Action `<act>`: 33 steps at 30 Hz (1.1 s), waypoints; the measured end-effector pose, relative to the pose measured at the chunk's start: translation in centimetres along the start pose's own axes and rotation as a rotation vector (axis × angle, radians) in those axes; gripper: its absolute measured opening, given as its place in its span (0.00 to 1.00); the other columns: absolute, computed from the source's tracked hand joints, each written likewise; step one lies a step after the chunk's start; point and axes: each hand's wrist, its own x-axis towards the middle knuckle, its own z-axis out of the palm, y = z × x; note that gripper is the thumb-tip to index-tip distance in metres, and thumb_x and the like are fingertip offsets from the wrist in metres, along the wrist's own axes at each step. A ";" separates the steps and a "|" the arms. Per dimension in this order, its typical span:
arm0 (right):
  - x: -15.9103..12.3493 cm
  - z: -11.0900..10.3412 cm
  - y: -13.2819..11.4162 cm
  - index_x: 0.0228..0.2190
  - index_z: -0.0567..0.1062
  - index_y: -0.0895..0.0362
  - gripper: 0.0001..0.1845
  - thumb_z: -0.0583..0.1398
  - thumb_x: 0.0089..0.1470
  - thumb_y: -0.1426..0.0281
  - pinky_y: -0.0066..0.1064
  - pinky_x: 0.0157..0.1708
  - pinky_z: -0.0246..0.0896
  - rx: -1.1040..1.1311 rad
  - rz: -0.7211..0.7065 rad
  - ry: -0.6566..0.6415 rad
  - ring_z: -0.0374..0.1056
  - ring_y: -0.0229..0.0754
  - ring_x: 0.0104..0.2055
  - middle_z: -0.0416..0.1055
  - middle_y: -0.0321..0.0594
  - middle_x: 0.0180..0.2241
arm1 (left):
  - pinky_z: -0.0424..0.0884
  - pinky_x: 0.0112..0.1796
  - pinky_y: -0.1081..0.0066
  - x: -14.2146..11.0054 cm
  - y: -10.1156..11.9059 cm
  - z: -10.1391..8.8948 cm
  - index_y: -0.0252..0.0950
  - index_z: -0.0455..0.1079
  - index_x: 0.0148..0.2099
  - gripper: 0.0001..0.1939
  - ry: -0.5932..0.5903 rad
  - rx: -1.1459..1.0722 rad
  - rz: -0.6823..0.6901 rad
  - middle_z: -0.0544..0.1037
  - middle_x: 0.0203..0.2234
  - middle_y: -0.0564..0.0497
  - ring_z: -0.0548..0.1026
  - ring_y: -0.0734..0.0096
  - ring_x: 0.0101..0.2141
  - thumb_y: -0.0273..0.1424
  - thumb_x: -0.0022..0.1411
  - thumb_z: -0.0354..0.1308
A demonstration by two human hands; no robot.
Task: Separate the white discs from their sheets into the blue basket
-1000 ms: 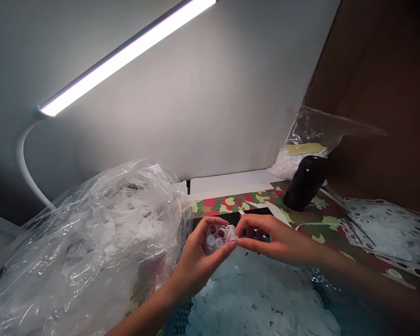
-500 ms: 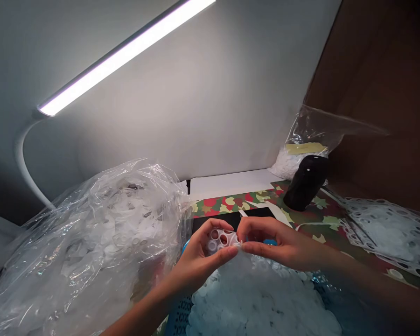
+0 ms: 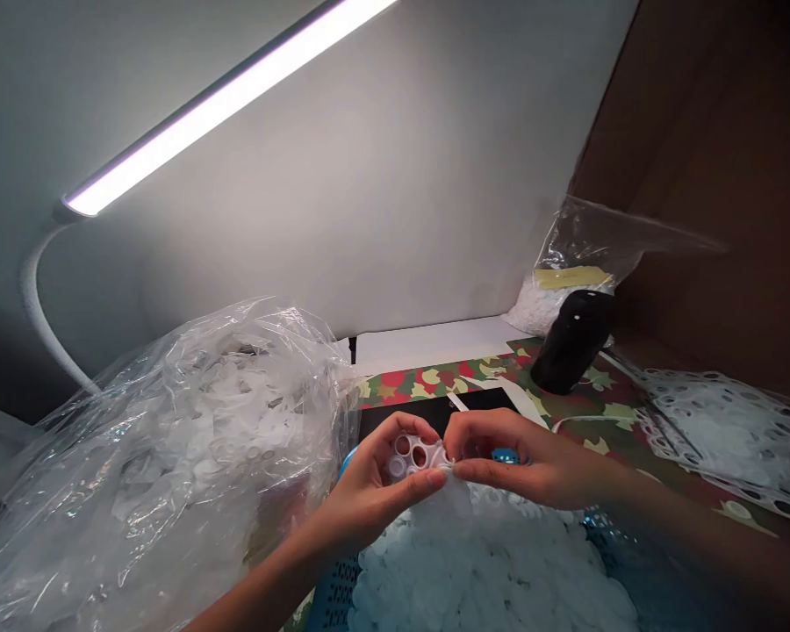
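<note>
A small translucent plastic sheet with round holes and discs (image 3: 419, 455) is held up between both hands. My left hand (image 3: 375, 478) is closed round its left side, thumb along the lower edge and fingers behind the top. The thumb and index finger of my right hand (image 3: 500, 452) pinch its right edge; the exact spot is partly hidden by the fingertips. Under the hands, a blue perforated basket (image 3: 334, 592) holds a heap of translucent plastic discs (image 3: 487, 562).
A big clear bag of plastic pieces (image 3: 190, 474) fills the left. Lit lamp (image 3: 237, 101) overhead. At right stand a black cylindrical object (image 3: 574, 342) and a clear bag of white pieces (image 3: 533, 303). Perforated plastic sheets (image 3: 730, 439) lie at far right on the camouflage-patterned surface (image 3: 427, 383).
Both hands have shifted slightly right and down with the sheet, which has turned a little. The right fingers still pinch its edge. The view has drifted slightly.
</note>
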 end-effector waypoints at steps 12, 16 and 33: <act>0.0 0.0 0.0 0.34 0.68 0.56 0.11 0.54 0.60 0.61 0.25 0.29 0.56 -0.008 -0.024 -0.006 0.60 0.35 0.30 0.64 0.36 0.31 | 0.58 0.26 0.79 -0.1 -0.1 -0.1 0.39 0.63 0.42 0.12 -0.017 0.010 -0.005 0.64 0.32 0.54 0.61 0.79 0.28 0.34 0.57 0.60; 0.1 0.1 0.0 0.34 0.68 0.57 0.11 0.54 0.60 0.62 0.25 0.29 0.56 -0.018 -0.035 -0.007 0.60 0.34 0.30 0.64 0.36 0.32 | 0.58 0.26 0.79 0.0 -0.1 -0.2 0.39 0.63 0.42 0.12 -0.029 -0.007 -0.004 0.64 0.30 0.55 0.60 0.79 0.28 0.34 0.57 0.60; 0.0 0.1 -0.3 0.32 0.68 0.57 0.10 0.55 0.59 0.62 0.26 0.29 0.56 0.038 -0.028 0.015 0.59 0.35 0.30 0.63 0.36 0.30 | 0.59 0.27 0.80 -0.1 -0.2 -0.3 0.39 0.64 0.42 0.12 -0.055 -0.069 0.000 0.64 0.30 0.54 0.61 0.78 0.28 0.32 0.56 0.61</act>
